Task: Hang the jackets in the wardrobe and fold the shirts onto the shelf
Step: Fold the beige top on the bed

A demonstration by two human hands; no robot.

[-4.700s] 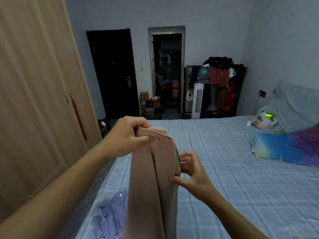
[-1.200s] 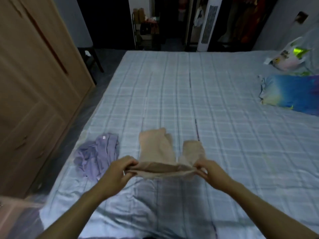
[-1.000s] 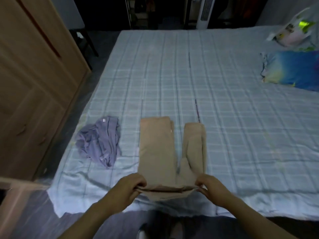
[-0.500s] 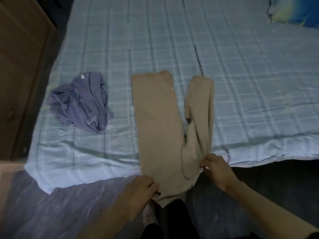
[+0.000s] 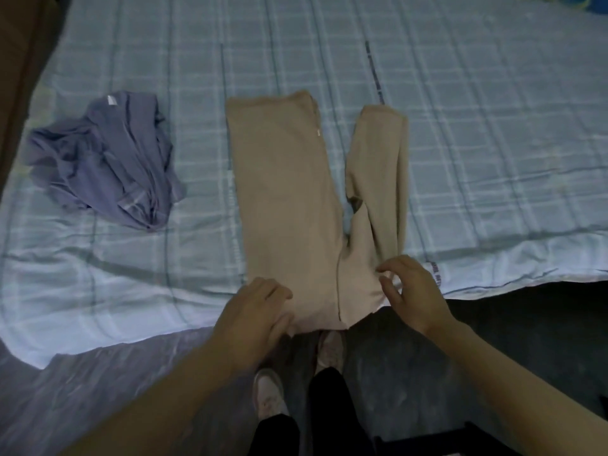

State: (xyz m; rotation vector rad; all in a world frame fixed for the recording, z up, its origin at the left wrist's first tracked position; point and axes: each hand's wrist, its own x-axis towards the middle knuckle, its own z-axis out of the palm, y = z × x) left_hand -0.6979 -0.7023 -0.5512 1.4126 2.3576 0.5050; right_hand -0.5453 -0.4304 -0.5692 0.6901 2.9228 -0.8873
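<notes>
Head view: a beige knit garment [image 5: 289, 199] lay flat on the bed's pale blue checked sheet [image 5: 477, 143], its two long sections running away from the person and its near end reaching the bed edge. The left hand [image 5: 253, 319] rested on the garment's near-left corner with fingers relaxed and lying together, gripping nothing. The right hand [image 5: 413, 291] was at the near-right corner, fingers loosely spread and bent, fingertips touching the fabric; whether it pinched any cloth could not be told. A crumpled purple-blue cloth garment [image 5: 105, 162] lay on the sheet to the left, well apart from the beige one. Below the hands, the person's pale shoes [image 5: 268, 394] and dark trouser legs [image 5: 332, 419] stood on the dark floor [image 5: 493, 324].
</notes>
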